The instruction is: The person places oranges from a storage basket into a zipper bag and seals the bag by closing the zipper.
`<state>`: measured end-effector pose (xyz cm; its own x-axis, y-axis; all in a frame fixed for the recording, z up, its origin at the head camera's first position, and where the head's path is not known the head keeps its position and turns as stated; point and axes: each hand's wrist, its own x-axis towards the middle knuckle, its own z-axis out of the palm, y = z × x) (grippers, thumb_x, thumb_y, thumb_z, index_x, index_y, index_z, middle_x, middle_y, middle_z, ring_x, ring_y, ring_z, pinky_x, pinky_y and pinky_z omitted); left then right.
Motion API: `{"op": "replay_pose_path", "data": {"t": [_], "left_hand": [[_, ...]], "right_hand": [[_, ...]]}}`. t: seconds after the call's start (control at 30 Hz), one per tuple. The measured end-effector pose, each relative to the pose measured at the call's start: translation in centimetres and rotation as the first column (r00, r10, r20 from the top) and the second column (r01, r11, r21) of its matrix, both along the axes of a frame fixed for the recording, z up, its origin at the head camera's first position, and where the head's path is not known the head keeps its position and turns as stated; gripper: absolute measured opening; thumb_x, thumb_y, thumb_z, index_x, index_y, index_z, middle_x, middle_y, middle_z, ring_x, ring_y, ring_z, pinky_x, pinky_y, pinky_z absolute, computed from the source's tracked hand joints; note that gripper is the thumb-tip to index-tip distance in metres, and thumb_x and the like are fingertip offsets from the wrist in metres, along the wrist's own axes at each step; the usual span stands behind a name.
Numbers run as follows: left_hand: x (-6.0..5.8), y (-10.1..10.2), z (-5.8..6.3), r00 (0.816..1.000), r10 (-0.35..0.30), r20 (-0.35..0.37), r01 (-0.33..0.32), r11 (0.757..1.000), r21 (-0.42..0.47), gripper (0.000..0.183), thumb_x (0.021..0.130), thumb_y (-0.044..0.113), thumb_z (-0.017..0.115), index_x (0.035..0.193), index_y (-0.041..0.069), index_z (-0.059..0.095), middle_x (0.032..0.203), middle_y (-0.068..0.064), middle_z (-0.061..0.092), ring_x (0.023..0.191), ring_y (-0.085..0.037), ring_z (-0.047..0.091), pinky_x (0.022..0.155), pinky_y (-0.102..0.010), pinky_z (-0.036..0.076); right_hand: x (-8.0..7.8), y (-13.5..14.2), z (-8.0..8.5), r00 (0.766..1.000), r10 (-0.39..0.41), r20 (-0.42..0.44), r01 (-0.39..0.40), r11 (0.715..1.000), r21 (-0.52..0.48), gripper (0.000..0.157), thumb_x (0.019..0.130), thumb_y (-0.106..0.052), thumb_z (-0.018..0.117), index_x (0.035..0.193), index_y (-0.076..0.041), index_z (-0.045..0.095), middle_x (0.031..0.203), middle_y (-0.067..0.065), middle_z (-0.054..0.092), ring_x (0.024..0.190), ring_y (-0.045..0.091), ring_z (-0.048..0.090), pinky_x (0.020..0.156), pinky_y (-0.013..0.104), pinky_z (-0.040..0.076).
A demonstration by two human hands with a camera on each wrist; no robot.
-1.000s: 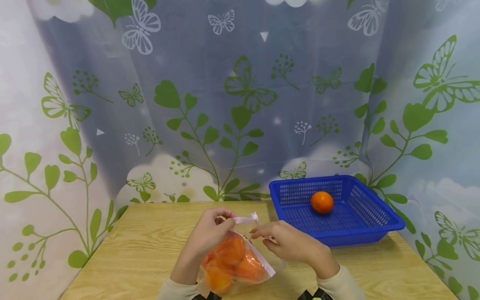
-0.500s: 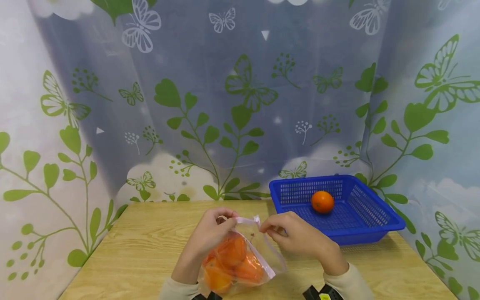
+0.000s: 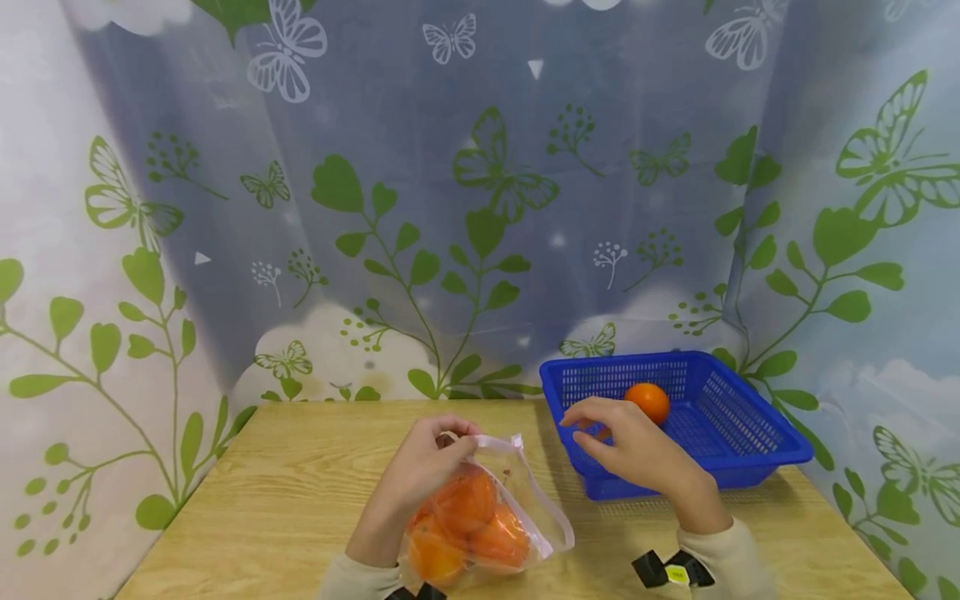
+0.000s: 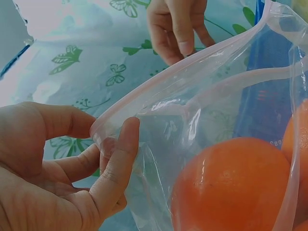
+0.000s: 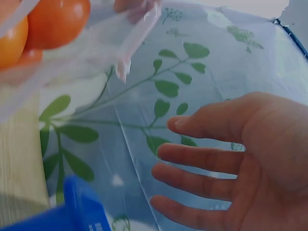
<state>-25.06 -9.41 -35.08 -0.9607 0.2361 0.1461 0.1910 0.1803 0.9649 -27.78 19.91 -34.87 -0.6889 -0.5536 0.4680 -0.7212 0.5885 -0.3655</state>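
Note:
A clear zip bag [image 3: 551, 500] with a pinkish rim stands on the table, its mouth parted. Several oranges [image 3: 467, 503] lie inside it. My left hand [image 3: 422, 467] pinches the bag's rim at its upper left corner; the left wrist view shows thumb and finger [image 4: 126, 144] on the plastic. My right hand [image 3: 637, 442] is apart from the bag, over the near left side of a blue basket [image 3: 750, 467], with nothing in it. In the right wrist view its fingers [image 5: 197, 178] are spread and relaxed. A single orange [image 3: 649, 402] sits in the basket, partly hidden by that hand.
The wooden table [image 3: 300, 467] runs under everything. A patterned curtain [image 3: 390, 275] with leaves and butterflies hangs behind it and at both sides. The blue basket takes up the table's back right part.
My right hand has let go of the bag's rim and moved right, to the basket. The bag's mouth is wider than before. My left hand has kept its pinch in place.

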Motion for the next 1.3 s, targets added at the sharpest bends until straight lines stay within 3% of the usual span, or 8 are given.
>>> {"op": "replay_pose_path", "data": {"t": [0.2, 0.43, 0.57, 0.77, 0.9, 1.07, 1.17, 1.3], "left_hand": [[-0.1, 0.0, -0.1, 1.0, 0.003, -0.01, -0.003, 1.0, -0.008, 0.017, 0.098, 0.004, 0.06, 0.106, -0.008, 0.068, 0.1, -0.021, 0.065, 0.077, -0.017, 0.065, 0.073, -0.028, 0.065], [-0.2, 0.0, -0.2, 1.0, -0.007, 0.003, 0.007, 1.0, 0.003, 0.017, 0.099, 0.005, 0.06, 0.107, -0.008, 0.068, 0.1, -0.021, 0.065, 0.078, -0.017, 0.064, 0.073, -0.028, 0.065], [-0.2, 0.1, -0.3, 1.0, -0.013, 0.009, 0.013, 1.0, 0.02, 0.018, 0.099, 0.004, 0.059, 0.106, -0.009, 0.067, 0.099, -0.019, 0.064, 0.078, -0.017, 0.066, 0.075, -0.03, 0.066], [-0.3, 0.1, -0.2, 1.0, -0.01, 0.022, 0.01, 1.0, 0.021, 0.017, 0.099, 0.004, 0.059, 0.107, -0.009, 0.068, 0.1, -0.02, 0.065, 0.078, -0.017, 0.065, 0.076, -0.031, 0.066], [-0.3, 0.0, -0.1, 1.0, -0.008, 0.017, 0.008, 1.0, 0.016, 0.018, 0.099, 0.005, 0.059, 0.107, -0.008, 0.068, 0.1, -0.02, 0.064, 0.079, -0.018, 0.064, 0.075, -0.03, 0.066], [-0.3, -0.1, -0.2, 1.0, -0.01, 0.012, 0.01, 1.0, 0.018, 0.017, 0.099, 0.005, 0.06, 0.106, -0.009, 0.068, 0.1, -0.019, 0.064, 0.078, -0.018, 0.064, 0.074, -0.028, 0.065], [-0.3, -0.2, -0.2, 1.0, -0.015, 0.017, 0.014, 1.0, 0.022, 0.017, 0.099, 0.004, 0.06, 0.106, -0.009, 0.068, 0.1, -0.017, 0.065, 0.078, -0.017, 0.066, 0.074, -0.028, 0.065], [-0.3, -0.2, -0.3, 1.0, -0.021, 0.021, 0.021, 0.999, 0.031, 0.018, 0.099, 0.004, 0.059, 0.106, -0.01, 0.067, 0.1, -0.018, 0.065, 0.078, -0.017, 0.066, 0.075, -0.029, 0.066]], "right_hand": [[-0.8, 1.8, 0.0, 0.994, -0.106, -0.034, 0.107, 0.994, 0.02, 0.021, 0.094, -0.002, 0.069, 0.112, -0.011, 0.073, 0.112, 0.003, 0.075, 0.095, 0.019, 0.071, 0.076, 0.032, 0.061], [-2.6, 3.5, 0.3, 0.976, -0.215, 0.044, 0.212, 0.975, 0.069, 0.021, 0.095, -0.005, 0.068, 0.114, -0.008, 0.074, 0.095, 0.004, 0.071, 0.066, 0.007, 0.049, 0.061, 0.026, 0.046], [-4.2, 4.5, 0.4, 0.96, -0.27, 0.078, 0.261, 0.959, 0.107, 0.021, 0.095, -0.006, 0.067, 0.115, -0.006, 0.073, 0.107, 0.014, 0.074, 0.074, 0.016, 0.06, 0.063, 0.033, 0.052], [-6.2, 5.5, 0.8, 0.942, -0.325, 0.087, 0.305, 0.934, 0.189, 0.025, 0.092, -0.009, 0.069, 0.116, -0.002, 0.073, 0.115, 0.024, 0.072, 0.068, 0.02, 0.055, 0.064, 0.037, 0.048], [-7.2, 5.6, 1.1, 0.936, -0.341, 0.087, 0.315, 0.921, 0.229, 0.025, 0.09, -0.011, 0.072, 0.114, -0.002, 0.072, 0.118, 0.027, 0.071, 0.091, 0.035, 0.069, 0.074, 0.05, 0.058], [-8.9, 5.9, 1.4, 0.918, -0.358, 0.171, 0.295, 0.904, 0.309, 0.028, 0.091, -0.012, 0.073, 0.117, -0.001, 0.07, 0.124, 0.029, 0.068, 0.112, 0.047, 0.065, 0.089, 0.058, 0.058], [-10.0, 6.3, 1.5, 0.898, -0.378, 0.226, 0.288, 0.893, 0.347, 0.034, 0.091, -0.013, 0.073, 0.121, 0.003, 0.068, 0.127, 0.031, 0.065, 0.117, 0.049, 0.062, 0.097, 0.062, 0.055], [-11.5, 6.8, 1.5, 0.871, -0.415, 0.262, 0.307, 0.877, 0.371, 0.039, 0.09, -0.013, 0.072, 0.124, 0.006, 0.065, 0.128, 0.033, 0.063, 0.114, 0.049, 0.061, 0.095, 0.063, 0.053]]}}
